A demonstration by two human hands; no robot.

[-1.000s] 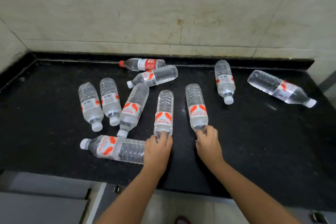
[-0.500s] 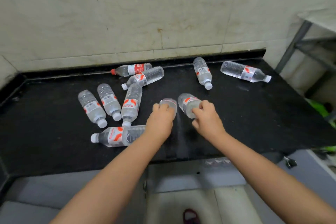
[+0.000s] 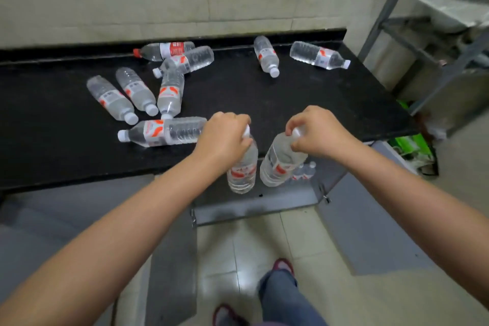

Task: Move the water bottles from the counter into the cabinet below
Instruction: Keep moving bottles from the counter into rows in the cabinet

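My left hand (image 3: 225, 137) grips the neck of a clear water bottle (image 3: 243, 172) that hangs upright past the counter's front edge. My right hand (image 3: 318, 131) holds a second bottle (image 3: 277, 164) the same way, beside the first. Both hang above the open cabinet (image 3: 254, 204) under the black counter (image 3: 304, 103). Inside the cabinet a few bottles (image 3: 304, 171) show behind the held ones. Several more bottles lie flat on the counter, the nearest (image 3: 164, 131) just left of my left hand, one with a red cap (image 3: 164, 50) at the back wall.
Two grey cabinet doors stand open, one (image 3: 172, 259) at lower left and one (image 3: 365, 219) at right. A metal rack (image 3: 423, 42) stands right of the counter with green packaging (image 3: 412, 148) below. My legs and feet (image 3: 280, 294) are on the tiled floor.
Both hands closed on the two middle bottles, lifted them off the counter and drew them back over its front edge. The camera tilted down, revealing the open cabinet.
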